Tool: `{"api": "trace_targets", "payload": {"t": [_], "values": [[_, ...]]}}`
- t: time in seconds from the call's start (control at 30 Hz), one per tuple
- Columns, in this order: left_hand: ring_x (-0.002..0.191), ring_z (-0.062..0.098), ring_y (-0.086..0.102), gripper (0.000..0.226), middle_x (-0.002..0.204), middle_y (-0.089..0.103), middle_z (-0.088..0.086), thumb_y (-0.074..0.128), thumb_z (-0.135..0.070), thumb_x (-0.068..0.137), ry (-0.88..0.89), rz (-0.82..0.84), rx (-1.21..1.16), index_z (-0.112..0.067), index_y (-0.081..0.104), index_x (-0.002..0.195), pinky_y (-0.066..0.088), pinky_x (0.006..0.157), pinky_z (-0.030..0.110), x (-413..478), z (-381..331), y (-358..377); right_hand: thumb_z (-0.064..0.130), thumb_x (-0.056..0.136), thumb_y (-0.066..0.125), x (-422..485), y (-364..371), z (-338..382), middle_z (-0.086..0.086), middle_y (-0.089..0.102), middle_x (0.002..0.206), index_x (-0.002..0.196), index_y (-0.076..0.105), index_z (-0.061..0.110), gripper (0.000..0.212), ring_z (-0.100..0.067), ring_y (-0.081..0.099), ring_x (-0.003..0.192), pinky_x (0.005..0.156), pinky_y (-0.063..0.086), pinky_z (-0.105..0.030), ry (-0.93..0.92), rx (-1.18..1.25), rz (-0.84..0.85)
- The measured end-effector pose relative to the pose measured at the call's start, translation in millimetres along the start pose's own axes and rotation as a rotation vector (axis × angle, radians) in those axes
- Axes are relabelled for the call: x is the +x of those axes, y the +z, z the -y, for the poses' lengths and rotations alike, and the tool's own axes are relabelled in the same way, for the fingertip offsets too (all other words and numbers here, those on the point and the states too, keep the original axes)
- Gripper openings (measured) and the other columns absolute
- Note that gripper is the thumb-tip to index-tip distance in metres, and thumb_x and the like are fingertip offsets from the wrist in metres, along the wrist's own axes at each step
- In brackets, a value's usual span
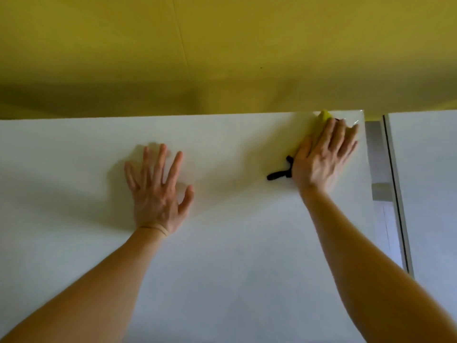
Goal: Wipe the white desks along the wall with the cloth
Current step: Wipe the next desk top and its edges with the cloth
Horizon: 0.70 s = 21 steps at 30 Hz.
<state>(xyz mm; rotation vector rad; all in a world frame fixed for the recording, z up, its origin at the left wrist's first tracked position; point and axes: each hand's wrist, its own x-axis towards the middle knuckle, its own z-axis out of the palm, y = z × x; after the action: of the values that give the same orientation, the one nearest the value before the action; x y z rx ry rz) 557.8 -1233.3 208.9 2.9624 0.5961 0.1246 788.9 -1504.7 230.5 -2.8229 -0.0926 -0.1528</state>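
A white desk (222, 243) fills the lower view and runs up to a yellow wall. My right hand (324, 154) lies flat with straight fingers near the desk's far right corner and presses on a yellow cloth (324, 115), of which only a corner shows past the fingertips. A black loop or strap (279, 173) sticks out from under the heel of that hand. My left hand (158, 189) rests flat on the desk's middle with its fingers spread and holds nothing.
The yellow wall (222, 58) stands right behind the desk's far edge. A second white desk (430, 181) lies to the right, past a narrow gap with a grey metal edge (380, 174).
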Motion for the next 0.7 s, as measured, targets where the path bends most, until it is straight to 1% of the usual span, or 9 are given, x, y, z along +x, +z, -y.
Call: {"api": "trace_targets", "payload": {"t": [0.03, 0.1, 0.17, 0.23, 0.33, 0.43, 0.5, 0.6, 0.7], "values": [[0.169, 0.035, 0.007, 0.076, 0.183, 0.012, 0.004, 0.036, -0.062, 0.104, 0.04, 0.01, 0.003, -0.031, 0.026, 0.173, 0.009, 0.128, 0.075, 0.0, -0.4, -0.3, 0.033, 0.11, 0.045, -21.1, 4.0, 19.6, -0.017, 0.025, 0.178, 0.17, 0.029, 0.005, 0.068, -0.041, 0.008, 0.167, 0.134, 0.012, -0.062, -0.069, 0.004, 0.021], [0.169, 0.032, 0.01, 0.073, 0.183, 0.013, 0.003, 0.035, -0.061, 0.105, 0.087, 0.015, 0.022, -0.032, 0.03, 0.171, 0.012, 0.126, 0.075, 1.5, 1.3, -0.3, 0.028, 0.107, 0.057, -68.8, 10.2, 60.3, -0.015, 0.031, 0.176, 0.168, 0.035, 0.007, 0.068, -0.04, 0.009, 0.168, 0.135, 0.012, -0.059, -0.499, 0.095, 0.147], [0.169, 0.032, 0.012, 0.071, 0.182, 0.015, 0.004, 0.038, -0.059, 0.104, 0.11, 0.018, 0.033, -0.029, 0.037, 0.169, 0.013, 0.125, 0.076, -0.5, 3.3, 0.6, 0.031, 0.106, 0.06, -95.9, 6.0, 66.0, -0.009, 0.033, 0.176, 0.169, 0.037, 0.013, 0.069, -0.035, 0.01, 0.168, 0.135, 0.014, -0.058, -0.894, 0.127, 0.304], [0.168, 0.033, 0.013, 0.074, 0.182, 0.015, 0.006, 0.038, -0.061, 0.103, 0.126, 0.022, 0.045, -0.027, 0.038, 0.169, 0.012, 0.126, 0.076, -0.4, 3.2, 1.0, 0.034, 0.109, 0.056, -88.1, -5.7, 32.5, -0.003, 0.03, 0.178, 0.169, 0.036, 0.019, 0.065, -0.03, 0.01, 0.169, 0.135, 0.012, -0.059, -1.007, 0.121, 0.34], [0.168, 0.036, 0.011, 0.085, 0.182, 0.015, 0.009, 0.038, -0.068, 0.098, 0.124, 0.056, 0.037, -0.021, 0.038, 0.169, 0.01, 0.127, 0.075, 2.0, 2.7, -0.2, 0.039, 0.112, 0.05, -46.7, -24.7, -44.2, -0.001, 0.03, 0.178, 0.169, 0.039, 0.023, 0.06, -0.029, 0.012, 0.169, 0.134, 0.012, -0.064, -0.845, 0.074, 0.263], [0.168, 0.037, 0.012, 0.093, 0.181, 0.015, 0.012, 0.038, -0.07, 0.096, 0.151, 0.077, 0.057, -0.01, 0.038, 0.167, 0.012, 0.127, 0.074, 3.2, -23.3, -1.7, 0.039, 0.108, 0.048, 33.8, -24.0, -76.1, -0.007, 0.034, 0.176, 0.167, 0.042, 0.02, 0.062, -0.036, 0.015, 0.167, 0.132, 0.015, -0.066, -0.389, 0.053, 0.093], [0.168, 0.036, 0.012, 0.09, 0.182, 0.013, 0.013, 0.04, -0.07, 0.098, 0.239, 0.078, 0.035, -0.013, 0.038, 0.167, 0.013, 0.127, 0.074, 9.7, -59.1, 0.5, 0.038, 0.106, 0.044, 66.2, -16.1, -60.9, -0.01, 0.031, 0.177, 0.168, 0.039, 0.017, 0.065, -0.038, 0.011, 0.167, 0.135, 0.009, -0.059, -0.168, 0.046, 0.061], [0.169, 0.034, 0.009, 0.085, 0.182, 0.011, 0.012, 0.037, -0.071, 0.101, 0.351, 0.098, -0.018, -0.022, 0.036, 0.17, 0.011, 0.128, 0.073, 30.4, -130.6, 12.9, 0.037, 0.109, 0.044, 34.5, -13.7, -59.3, -0.009, 0.027, 0.178, 0.169, 0.035, 0.014, 0.065, -0.036, 0.006, 0.168, 0.137, 0.004, -0.051, -0.148, 0.056, 0.038], [0.169, 0.035, 0.01, 0.083, 0.182, 0.011, 0.011, 0.047, -0.068, 0.099, 0.353, 0.072, -0.007, -0.026, 0.036, 0.17, 0.009, 0.126, 0.076, 36.2, -179.9, 22.6, 0.033, 0.111, 0.051, -69.2, -45.6, -93.8, -0.009, 0.026, 0.179, 0.169, 0.036, 0.01, 0.064, -0.036, 0.006, 0.169, 0.136, 0.01, -0.055, -0.142, 0.079, 0.033]]}}
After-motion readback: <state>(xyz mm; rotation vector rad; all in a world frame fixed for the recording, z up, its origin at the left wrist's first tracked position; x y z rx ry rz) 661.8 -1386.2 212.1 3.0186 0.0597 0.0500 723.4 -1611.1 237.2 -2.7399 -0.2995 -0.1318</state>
